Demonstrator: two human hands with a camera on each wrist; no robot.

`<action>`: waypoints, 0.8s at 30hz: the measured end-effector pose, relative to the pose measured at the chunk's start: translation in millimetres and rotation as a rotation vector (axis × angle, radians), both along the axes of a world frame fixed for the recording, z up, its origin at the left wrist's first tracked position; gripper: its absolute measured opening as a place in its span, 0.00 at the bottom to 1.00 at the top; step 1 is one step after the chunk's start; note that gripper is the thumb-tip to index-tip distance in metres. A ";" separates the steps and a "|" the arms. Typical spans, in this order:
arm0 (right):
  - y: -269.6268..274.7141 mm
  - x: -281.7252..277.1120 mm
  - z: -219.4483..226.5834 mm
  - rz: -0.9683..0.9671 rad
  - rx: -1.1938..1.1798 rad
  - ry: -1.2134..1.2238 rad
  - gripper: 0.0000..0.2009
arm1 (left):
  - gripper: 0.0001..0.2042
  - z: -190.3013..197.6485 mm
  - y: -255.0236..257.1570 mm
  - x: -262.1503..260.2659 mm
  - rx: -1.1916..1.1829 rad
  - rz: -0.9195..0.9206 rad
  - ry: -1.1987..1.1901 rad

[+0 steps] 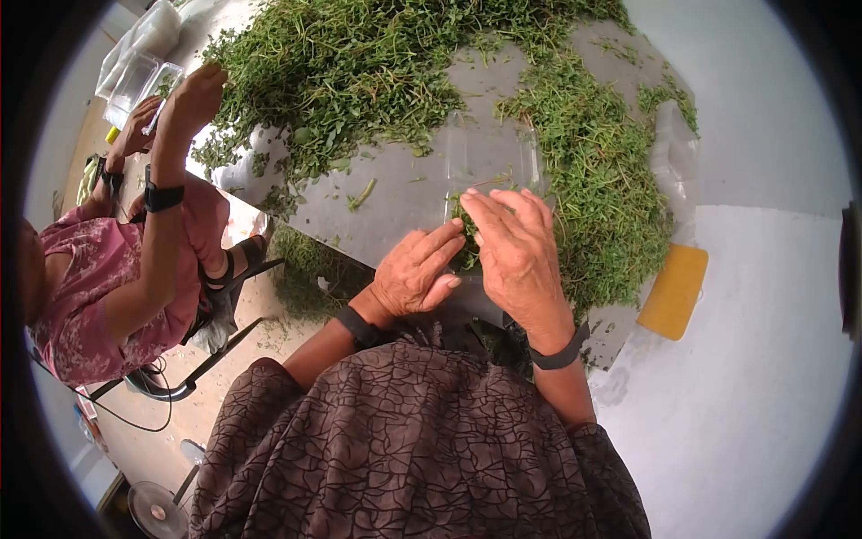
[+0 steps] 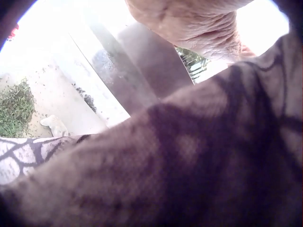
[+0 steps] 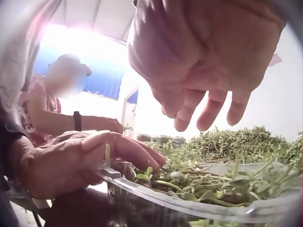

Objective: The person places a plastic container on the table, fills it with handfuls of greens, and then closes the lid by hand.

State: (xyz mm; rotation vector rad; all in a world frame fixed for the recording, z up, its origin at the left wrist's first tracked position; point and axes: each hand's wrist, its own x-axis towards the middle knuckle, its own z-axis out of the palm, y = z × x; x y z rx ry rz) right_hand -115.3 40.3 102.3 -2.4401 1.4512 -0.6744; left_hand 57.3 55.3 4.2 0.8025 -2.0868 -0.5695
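Note:
A clear plastic box (image 3: 199, 201) full of leafy green stems (image 3: 213, 182) lies right in front of me. My left hand (image 1: 417, 269) rests at its left side, fingers straight, their tips on the greens at the rim in the right wrist view. Over the box hovers my right hand (image 1: 516, 260), its fingers extended and slightly bent, with nothing gripped; in the right wrist view its fingertips (image 3: 206, 123) hang above the greens. A transparent plastic panel (image 1: 492, 148) lies just beyond the hands. The left wrist view is mostly blocked by patterned cloth.
Heaps of the same greens (image 1: 341, 76) cover the far side of the grey table (image 1: 395, 189), and another pile (image 1: 602, 180) runs down its right side. A yellow board (image 1: 672, 292) juts out at right. Another person (image 1: 117, 287) works at left beside stacked clear boxes (image 1: 144, 45).

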 end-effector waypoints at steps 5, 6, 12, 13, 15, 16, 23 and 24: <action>-4.9 5.6 -17.7 0.052 0.014 0.038 0.19 | 0.22 -1.9 0.9 0.2 0.027 0.003 -0.015; -3.1 3.6 -19.2 0.049 0.027 0.041 0.19 | 0.22 -2.2 0.8 0.2 0.016 0.002 -0.011; 0.0 -1.1 -21.5 0.030 0.076 0.069 0.17 | 0.22 -5.3 1.4 -1.4 -0.004 0.009 0.021; 0.4 -0.5 -21.5 0.021 0.083 0.073 0.17 | 0.22 -4.6 1.2 -1.3 -0.004 0.005 0.022; -0.5 -3.5 -22.1 0.019 0.085 0.075 0.17 | 0.22 -2.5 1.1 -1.8 -0.002 0.017 0.011; -1.1 -5.4 -22.3 0.025 0.085 0.076 0.18 | 0.22 -2.4 0.9 -1.9 -0.003 0.013 0.011; 11.4 -45.7 -5.0 -0.167 -0.053 -0.047 0.18 | 0.22 -1.7 1.0 -0.6 -0.013 0.015 -0.024; 15.9 -47.5 -3.9 -0.168 -0.052 -0.045 0.18 | 0.22 -2.0 1.0 -0.3 -0.015 0.015 -0.020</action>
